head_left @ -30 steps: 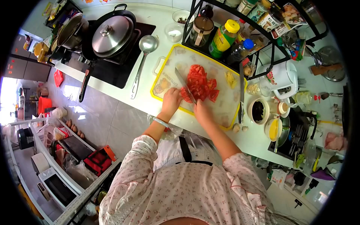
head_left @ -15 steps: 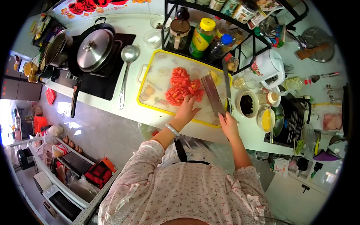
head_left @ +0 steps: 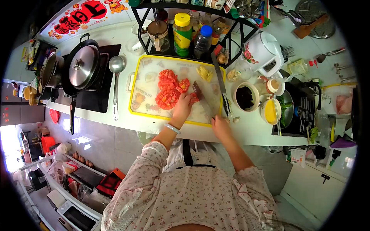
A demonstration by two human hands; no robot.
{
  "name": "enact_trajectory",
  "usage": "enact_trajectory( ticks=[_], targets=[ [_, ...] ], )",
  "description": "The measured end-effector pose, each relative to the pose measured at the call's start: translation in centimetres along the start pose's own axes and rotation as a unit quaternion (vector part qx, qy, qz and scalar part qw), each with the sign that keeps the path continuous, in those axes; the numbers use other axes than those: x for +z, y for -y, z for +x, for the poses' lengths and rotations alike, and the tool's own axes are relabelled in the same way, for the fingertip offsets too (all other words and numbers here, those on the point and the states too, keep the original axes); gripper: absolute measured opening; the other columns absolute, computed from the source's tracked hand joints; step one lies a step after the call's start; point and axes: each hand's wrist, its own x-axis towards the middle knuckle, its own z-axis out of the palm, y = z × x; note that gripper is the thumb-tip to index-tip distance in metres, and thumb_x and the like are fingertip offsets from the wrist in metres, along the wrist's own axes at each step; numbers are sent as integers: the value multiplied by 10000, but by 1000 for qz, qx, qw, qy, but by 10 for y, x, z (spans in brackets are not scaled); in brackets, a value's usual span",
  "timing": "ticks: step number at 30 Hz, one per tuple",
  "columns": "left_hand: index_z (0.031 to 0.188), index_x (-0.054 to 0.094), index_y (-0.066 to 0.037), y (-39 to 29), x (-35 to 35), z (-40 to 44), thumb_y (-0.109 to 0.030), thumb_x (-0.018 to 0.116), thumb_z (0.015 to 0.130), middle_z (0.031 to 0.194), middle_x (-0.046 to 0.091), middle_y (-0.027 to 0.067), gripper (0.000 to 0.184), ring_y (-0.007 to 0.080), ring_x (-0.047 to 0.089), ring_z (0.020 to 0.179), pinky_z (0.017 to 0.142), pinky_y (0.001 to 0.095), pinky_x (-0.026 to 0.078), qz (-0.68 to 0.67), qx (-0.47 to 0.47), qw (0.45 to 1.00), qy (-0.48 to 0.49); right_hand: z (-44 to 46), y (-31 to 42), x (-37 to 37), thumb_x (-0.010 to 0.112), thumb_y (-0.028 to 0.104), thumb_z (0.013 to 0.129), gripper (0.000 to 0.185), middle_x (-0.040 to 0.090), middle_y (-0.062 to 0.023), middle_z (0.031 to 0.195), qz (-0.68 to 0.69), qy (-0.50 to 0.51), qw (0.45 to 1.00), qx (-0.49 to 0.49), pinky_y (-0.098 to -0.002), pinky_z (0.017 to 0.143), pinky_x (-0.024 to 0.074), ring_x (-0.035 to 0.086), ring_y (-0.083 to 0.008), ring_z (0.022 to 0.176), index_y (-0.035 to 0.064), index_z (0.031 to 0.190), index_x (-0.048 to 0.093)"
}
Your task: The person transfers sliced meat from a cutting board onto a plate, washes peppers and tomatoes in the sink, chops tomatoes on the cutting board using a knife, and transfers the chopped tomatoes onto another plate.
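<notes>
My right hand is wrapped round the handle of a cleaver, its broad blade slanting up and left over the cutting board. Beside the blade, the fingers of my left hand are curled on a piece of tomato. A heap of chopped tomato lies just left of that hand. The cutting board is whitish with a yellow rim. Pale yellow slivers lie near its upper right corner. Along its right edge rests a second, long knife.
Left are a ladle and a lidded pan on the stove. Behind the board stands a black rack with jars and bottles. To the right are a white kettle, a bowl of dark pieces and a yellow-filled bowl.
The view has shifted, with the rack and board now further left. The cleaver has come closer to my left hand, whose fingers have curled in on a tomato piece beside the blade.
</notes>
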Motion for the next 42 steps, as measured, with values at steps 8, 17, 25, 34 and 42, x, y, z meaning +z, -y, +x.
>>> enact_trajectory(
  ticks=[8, 17, 25, 34, 42],
  targets=[
    [890, 544, -10, 2, 1, -5, -15, 615, 678, 854, 517, 126, 224, 262, 539, 737, 636, 305, 458, -13, -21, 999, -25, 23, 13, -9, 468, 222, 823, 212, 558, -203, 662, 26, -38, 999, 3, -454, 548, 428, 552, -368, 627, 22, 753, 460],
    [852, 551, -21, 9, 7, -15, -7, 636, 640, 793, 520, 125, 229, 266, 527, 744, 661, 328, 440, -25, -67, 996, -53, -14, -2, -9, 481, 199, 818, 199, 547, -192, 626, 19, 40, 999, -23, -439, 535, 426, 543, -364, 595, 17, 741, 460],
    [816, 502, 4, -3, 2, -18, 46, 606, 639, 751, 482, 124, 209, 244, 507, 648, 602, 313, 429, -33, -51, 995, -82, 1, 10, -4, 475, 200, 817, 195, 548, -185, 626, 32, -16, 999, -24, -434, 519, 428, 539, -362, 579, 23, 739, 450],
    [788, 488, 3, 13, 5, -28, 64, 595, 642, 736, 498, 130, 191, 246, 532, 637, 572, 311, 436, -30, -72, 994, -79, -15, 6, -1, 483, 196, 812, 185, 559, -190, 678, 7, 46, 999, -15, -448, 535, 430, 548, -355, 608, 19, 758, 464],
    [807, 507, -5, 11, -5, -26, 6, 588, 656, 781, 509, 162, 172, 314, 508, 735, 643, 363, 414, -52, -74, 996, -12, 4, 20, -4, 489, 218, 816, 219, 559, -207, 679, 60, -7, 998, -5, -455, 552, 422, 541, -383, 630, 4, 777, 461]
  ],
)
